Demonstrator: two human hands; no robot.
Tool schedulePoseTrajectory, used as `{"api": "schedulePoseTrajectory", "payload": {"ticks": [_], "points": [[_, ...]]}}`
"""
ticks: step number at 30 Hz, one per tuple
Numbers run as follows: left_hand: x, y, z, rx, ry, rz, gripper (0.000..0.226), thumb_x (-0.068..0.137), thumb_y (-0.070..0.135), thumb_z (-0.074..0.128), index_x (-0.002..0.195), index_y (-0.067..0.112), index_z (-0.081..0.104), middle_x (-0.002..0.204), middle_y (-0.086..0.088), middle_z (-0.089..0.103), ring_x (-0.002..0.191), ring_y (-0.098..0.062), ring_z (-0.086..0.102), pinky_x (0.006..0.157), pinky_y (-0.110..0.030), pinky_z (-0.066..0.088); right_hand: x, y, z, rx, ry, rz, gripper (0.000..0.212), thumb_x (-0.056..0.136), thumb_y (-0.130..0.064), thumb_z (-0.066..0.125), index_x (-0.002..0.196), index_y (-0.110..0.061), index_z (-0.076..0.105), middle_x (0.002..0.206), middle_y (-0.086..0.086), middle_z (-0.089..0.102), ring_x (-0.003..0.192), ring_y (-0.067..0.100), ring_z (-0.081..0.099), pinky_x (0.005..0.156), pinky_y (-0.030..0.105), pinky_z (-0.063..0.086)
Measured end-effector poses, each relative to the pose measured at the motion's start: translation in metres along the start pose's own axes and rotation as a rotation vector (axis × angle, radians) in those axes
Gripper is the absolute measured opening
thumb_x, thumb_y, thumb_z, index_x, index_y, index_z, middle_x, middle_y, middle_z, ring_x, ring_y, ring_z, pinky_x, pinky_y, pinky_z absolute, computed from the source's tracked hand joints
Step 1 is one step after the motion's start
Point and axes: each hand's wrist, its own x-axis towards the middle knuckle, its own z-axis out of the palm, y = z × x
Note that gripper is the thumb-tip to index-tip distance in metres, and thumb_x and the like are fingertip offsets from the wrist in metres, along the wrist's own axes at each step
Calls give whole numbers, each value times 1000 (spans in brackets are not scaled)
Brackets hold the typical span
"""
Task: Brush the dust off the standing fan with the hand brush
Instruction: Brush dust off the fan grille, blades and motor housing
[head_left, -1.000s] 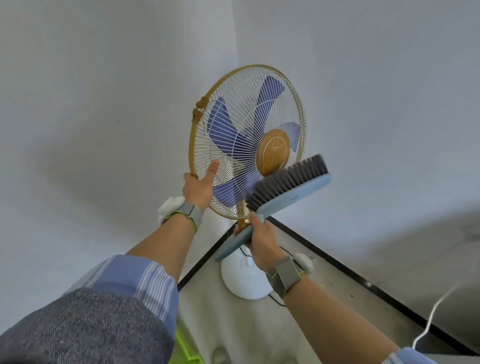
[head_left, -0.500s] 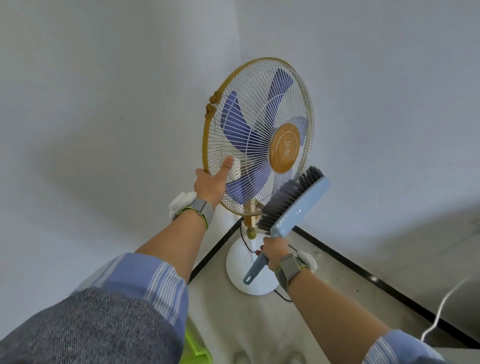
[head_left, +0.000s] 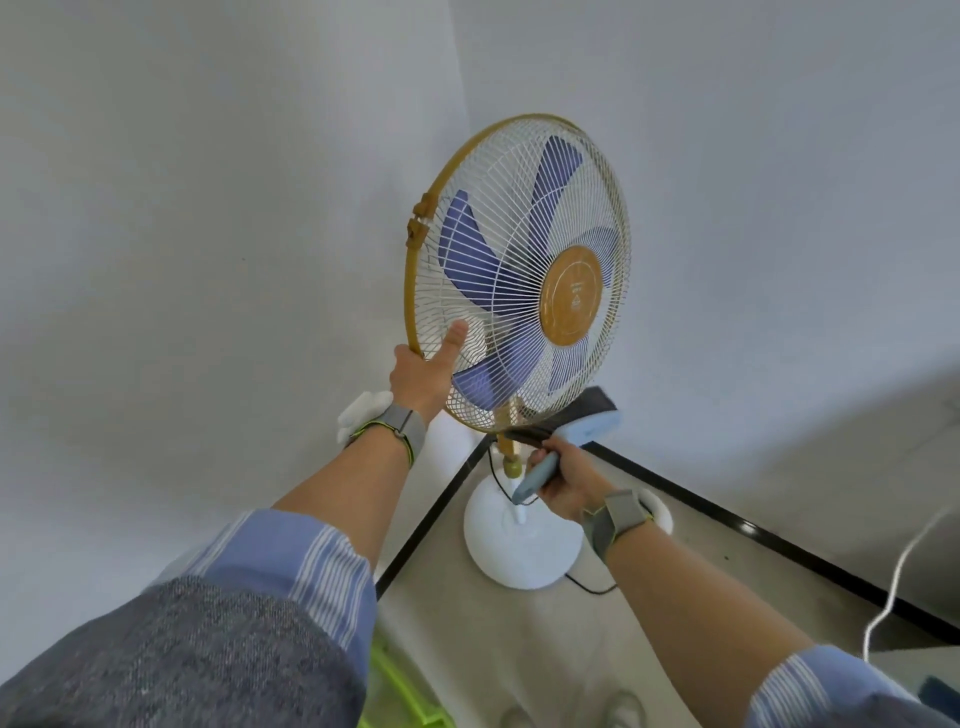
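The standing fan fills the room's corner: white wire grille, gold rim, blue blades, gold hub, white round base. My left hand grips the lower left of the grille rim, thumb pressed on the wires. My right hand holds the light-blue handle of the hand brush. The brush head sits just under the bottom of the grille, dark bristles facing up and partly hidden behind the wires.
Two pale walls meet behind the fan, with a black skirting strip along the floor. A black cord trails from the base. A white cable hangs at right. Something lime green lies by my feet.
My right hand has lowered the brush from the front of the grille near the hub to below the grille's bottom edge. The left hand has kept its hold on the rim.
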Motion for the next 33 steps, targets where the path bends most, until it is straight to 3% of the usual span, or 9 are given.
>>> {"api": "schedulePoseTrajectory", "payload": {"ticks": [5,9,11,17,22,25,28,33], "points": [[5,-4,-4,-15,-1,20,88,73,76,60,129,10,44,125,-11,59,108,-31,59,93,-48,53,-13,-7,-8,156,-87,-100,27,94,-8,42,69,-17,34,45,-3,37,35,9,38,39,16,37],[5,-5,-6,-16,-30,32,85,75,73,60,130,9,43,127,-12,58,111,-32,58,96,-47,51,-18,8,-5,142,-38,-180,25,89,-11,44,66,-17,36,46,-3,35,38,9,34,38,18,33],[5,-8,-7,-21,-39,39,83,77,71,61,130,9,43,130,-12,57,114,-32,56,97,-42,49,-17,20,-5,89,-8,-169,23,88,-12,45,67,-16,38,47,-2,36,38,10,35,38,20,34],[6,-11,-13,-22,-75,58,82,80,68,60,134,10,39,134,-11,54,119,-32,54,98,-41,45,-12,39,-29,-381,202,-36,21,93,-1,42,74,-10,42,46,6,40,37,17,38,38,24,36],[5,-14,-12,-45,-103,54,80,81,66,61,134,10,39,134,-11,55,118,-31,54,91,-36,45,-21,49,-26,-355,215,-60,22,92,-1,43,72,-9,45,50,7,42,44,18,38,44,27,35],[7,-15,-13,-39,-116,50,85,78,69,60,135,10,39,134,-12,54,118,-33,54,97,-41,47,-28,40,-2,-336,178,-155,24,92,-4,44,68,-9,44,44,4,42,37,15,39,41,26,36],[7,-16,-14,-11,-138,27,90,74,76,58,133,11,39,132,-13,55,115,-34,55,99,-49,49,-36,34,16,-237,182,-326,20,90,-6,47,70,-9,46,49,5,43,43,17,40,44,27,38],[4,-15,-14,4,-125,18,89,80,71,56,139,7,33,139,-16,48,124,-36,50,101,-45,43,-54,38,17,-298,182,-541,17,92,-9,47,75,-8,48,58,8,43,44,18,41,43,26,40]]}}
